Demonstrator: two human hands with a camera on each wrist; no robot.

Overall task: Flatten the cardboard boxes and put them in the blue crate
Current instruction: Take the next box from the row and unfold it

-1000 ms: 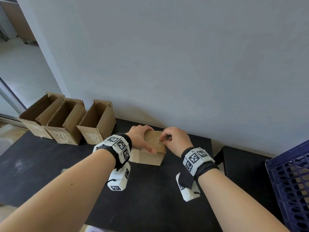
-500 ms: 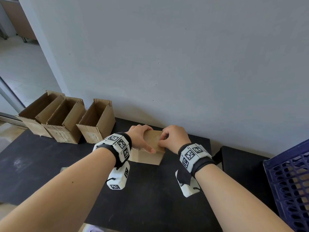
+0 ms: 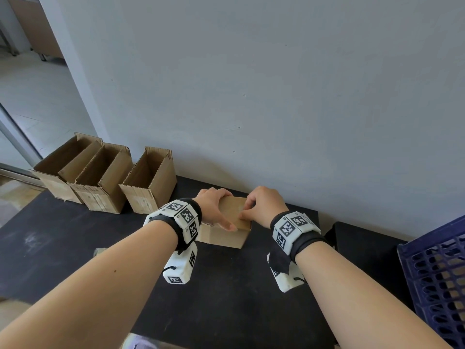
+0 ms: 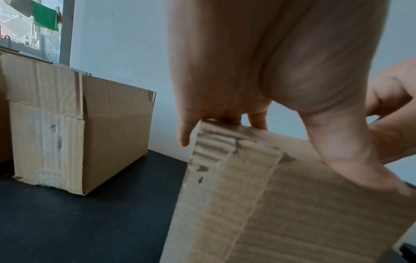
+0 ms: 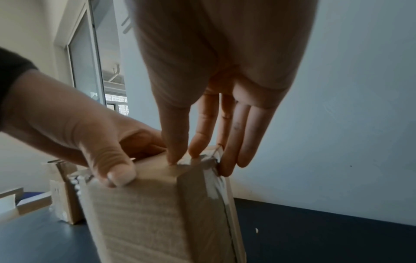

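Note:
A small closed cardboard box (image 3: 226,235) stands on the black table (image 3: 214,298) near the wall. My left hand (image 3: 216,207) grips its top, thumb on the near face and fingers curled over the far edge; the left wrist view shows this hand (image 4: 303,142) on the box (image 4: 292,213). My right hand (image 3: 251,207) is at the box's right top corner. In the right wrist view its thumb and forefinger (image 5: 182,156) pinch clear tape (image 5: 211,170) that runs down the box (image 5: 139,222). The blue crate (image 3: 437,273) sits at the far right.
Three open cardboard boxes (image 3: 63,170) (image 3: 100,182) (image 3: 151,182) stand in a row at the table's back left, the nearest (image 4: 78,133) close to my left hand. A grey wall (image 3: 276,96) rises right behind the box. A second dark surface (image 3: 364,248) lies between table and crate.
My right hand has slid a little left onto the box's top corner and its fingers have drawn in on the tape. The left hand and the box have stayed put.

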